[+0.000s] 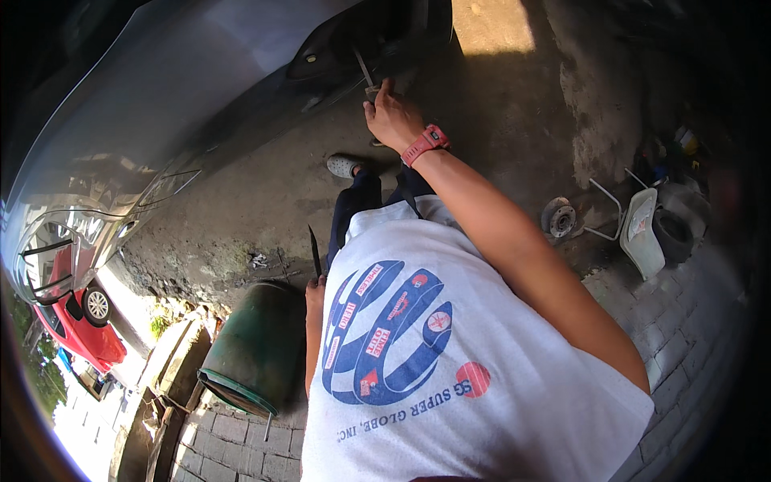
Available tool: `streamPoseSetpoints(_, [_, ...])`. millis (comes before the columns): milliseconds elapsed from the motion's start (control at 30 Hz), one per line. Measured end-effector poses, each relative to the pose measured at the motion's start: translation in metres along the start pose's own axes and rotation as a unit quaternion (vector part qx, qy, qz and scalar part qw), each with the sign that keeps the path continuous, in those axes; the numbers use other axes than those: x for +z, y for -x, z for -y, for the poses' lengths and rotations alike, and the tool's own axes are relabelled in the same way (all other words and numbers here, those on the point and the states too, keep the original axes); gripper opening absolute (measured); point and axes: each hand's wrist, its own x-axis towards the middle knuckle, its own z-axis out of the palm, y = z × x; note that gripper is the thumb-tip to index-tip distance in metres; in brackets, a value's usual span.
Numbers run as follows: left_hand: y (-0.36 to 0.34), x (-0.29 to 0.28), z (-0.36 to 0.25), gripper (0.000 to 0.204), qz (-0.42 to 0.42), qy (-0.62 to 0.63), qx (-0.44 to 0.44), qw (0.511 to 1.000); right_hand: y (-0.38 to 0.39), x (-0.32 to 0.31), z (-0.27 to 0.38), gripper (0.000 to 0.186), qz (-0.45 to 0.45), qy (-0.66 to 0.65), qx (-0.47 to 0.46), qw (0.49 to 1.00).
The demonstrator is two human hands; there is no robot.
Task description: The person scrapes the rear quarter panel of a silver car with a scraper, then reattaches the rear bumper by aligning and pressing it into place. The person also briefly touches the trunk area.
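Note:
My right hand (393, 116), with a red watch on its wrist, is closed round the handle of a thin metal tool with a flat, narrow blade (364, 66). Its tip reaches up to a dark recess (353, 40) on the lower part of a dark car body (185, 80); whether it touches is too dark to tell. Low at my left side, my left hand (316, 287) grips a dark, slim, pointed tool (313, 247) that sticks up past the fingers. My shirt covers part of that hand. The exact kind of either tool is unclear.
A green drum (257, 345) lies to my left beside wooden beams (157, 386). At the right are a wheel hub or disc (560, 218), a chair with metal legs (642, 233) and a tire (675, 233). A red car (84, 329) stands outside, far left.

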Motion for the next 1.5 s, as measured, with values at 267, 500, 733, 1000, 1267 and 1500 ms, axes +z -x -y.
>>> streamPoseSetpoints(267, [0.077, -0.028, -0.088, 0.048, 0.018, 0.062, 0.013, 0.998, 0.030, -0.026, -0.034, 0.057, -0.033, -0.081, -0.008, 0.996])
streamPoseSetpoints(500, [0.072, 0.032, -0.077, 0.054, -0.003, 0.119, -0.055, 0.991, 0.111, 0.006, -0.206, 0.049, 0.108, -0.020, 0.142, 0.984])
streamPoseSetpoints(733, [0.102, 0.072, -0.051, 0.055, -0.050, 0.139, -0.027, 0.989, 0.208, -0.008, -0.369, 0.059, 0.471, 0.154, 0.318, 0.808])
streamPoseSetpoints(1000, [0.056, 0.068, 0.035, 0.053, -0.001, 0.128, -0.054, 0.990, 0.240, 0.017, -0.322, 0.062, 0.239, 0.153, 0.264, 0.922])
streamPoseSetpoints(1267, [-0.060, -0.015, 0.153, 0.060, -0.031, 0.108, 0.012, 0.994, 0.250, 0.116, -0.101, 0.046, 0.106, -0.134, 0.317, 0.933])
streamPoseSetpoints(1500, [-0.101, -0.120, 0.255, 0.058, -0.052, 0.012, 0.089, 0.995, 0.297, 0.194, 0.067, 0.068, 0.170, -0.215, 0.275, 0.922])
